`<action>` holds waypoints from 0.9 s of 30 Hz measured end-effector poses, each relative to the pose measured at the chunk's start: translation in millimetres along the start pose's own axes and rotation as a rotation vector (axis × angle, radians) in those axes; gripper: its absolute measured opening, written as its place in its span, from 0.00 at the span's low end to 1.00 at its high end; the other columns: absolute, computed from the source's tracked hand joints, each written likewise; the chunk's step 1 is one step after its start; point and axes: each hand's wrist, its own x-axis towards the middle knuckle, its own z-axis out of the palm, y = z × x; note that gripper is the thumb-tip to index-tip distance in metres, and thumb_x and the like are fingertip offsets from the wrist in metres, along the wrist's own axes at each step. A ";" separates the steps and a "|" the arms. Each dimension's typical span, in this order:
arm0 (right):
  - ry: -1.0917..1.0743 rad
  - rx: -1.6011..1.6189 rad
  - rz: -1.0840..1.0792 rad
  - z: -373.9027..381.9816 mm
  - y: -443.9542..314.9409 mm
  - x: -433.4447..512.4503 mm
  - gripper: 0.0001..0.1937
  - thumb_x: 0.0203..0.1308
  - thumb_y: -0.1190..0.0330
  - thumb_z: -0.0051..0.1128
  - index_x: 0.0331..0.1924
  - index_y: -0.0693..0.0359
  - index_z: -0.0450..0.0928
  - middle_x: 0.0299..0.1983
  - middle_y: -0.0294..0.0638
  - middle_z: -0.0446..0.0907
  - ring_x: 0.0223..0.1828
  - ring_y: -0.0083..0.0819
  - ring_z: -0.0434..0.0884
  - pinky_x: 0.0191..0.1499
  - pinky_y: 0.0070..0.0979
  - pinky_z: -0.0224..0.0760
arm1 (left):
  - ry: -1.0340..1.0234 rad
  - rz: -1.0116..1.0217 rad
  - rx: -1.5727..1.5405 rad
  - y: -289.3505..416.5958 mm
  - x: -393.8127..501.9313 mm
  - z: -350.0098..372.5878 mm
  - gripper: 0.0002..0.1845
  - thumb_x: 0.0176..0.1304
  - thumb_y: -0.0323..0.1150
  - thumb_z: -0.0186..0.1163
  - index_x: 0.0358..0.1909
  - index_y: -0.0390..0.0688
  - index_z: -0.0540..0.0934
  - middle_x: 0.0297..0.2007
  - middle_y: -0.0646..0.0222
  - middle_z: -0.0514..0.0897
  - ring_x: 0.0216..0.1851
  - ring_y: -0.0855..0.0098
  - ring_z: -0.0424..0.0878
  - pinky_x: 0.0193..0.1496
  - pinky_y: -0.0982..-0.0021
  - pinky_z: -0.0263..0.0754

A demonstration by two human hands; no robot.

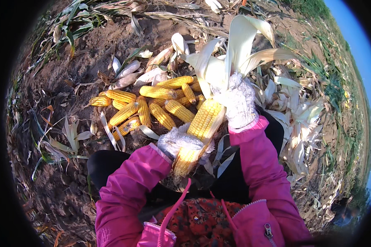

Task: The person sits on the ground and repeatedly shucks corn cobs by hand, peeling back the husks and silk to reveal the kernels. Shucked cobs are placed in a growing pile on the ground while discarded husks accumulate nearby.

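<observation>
A yellow ear of corn lies slantwise between my two gloved hands, its kernels bare along most of its length. My left hand, in a whitish knit glove, wraps around the ear's lower part. At the upper end my right hand, gloved the same way, grips the base of the peeled-back pale husk. Broad husk leaves fan out beyond that hand. Just past my left hand, a pile of husked corn ears rests on the ground. The fingertips of both hands are mostly hidden.
Unhusked ears lie beyond the pile. To the right is a heap of stripped husks. Dry stalks and leaves cover the brown soil at the upper left. My bent knees flank my hands.
</observation>
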 end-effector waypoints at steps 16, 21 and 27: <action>0.132 -0.038 0.034 25.8 25.0 1.0 0.27 0.46 0.56 0.71 0.45 0.67 0.76 0.34 0.54 0.82 0.37 0.51 0.83 0.43 0.42 0.78 | 0.178 0.285 0.681 8.8 7.6 9.2 0.45 0.49 0.31 0.78 0.68 0.36 0.65 0.57 0.65 0.77 0.54 0.73 0.77 0.58 0.69 0.74; 0.296 0.871 0.153 13.3 7.1 1.8 0.20 0.58 0.59 0.66 0.45 0.67 0.75 0.31 0.44 0.80 0.32 0.41 0.83 0.39 0.34 0.79 | 0.165 0.202 0.387 13.9 3.5 12.3 0.40 0.51 0.27 0.74 0.66 0.35 0.67 0.52 0.65 0.80 0.51 0.72 0.79 0.56 0.69 0.74; 0.224 0.770 -0.111 5.0 -2.5 -2.4 0.11 0.70 0.67 0.51 0.51 0.64 0.72 0.40 0.39 0.78 0.40 0.31 0.81 0.43 0.30 0.79 | 0.108 0.130 0.340 3.8 -6.1 11.0 0.40 0.47 0.40 0.74 0.62 0.34 0.71 0.42 0.62 0.82 0.40 0.67 0.81 0.43 0.68 0.78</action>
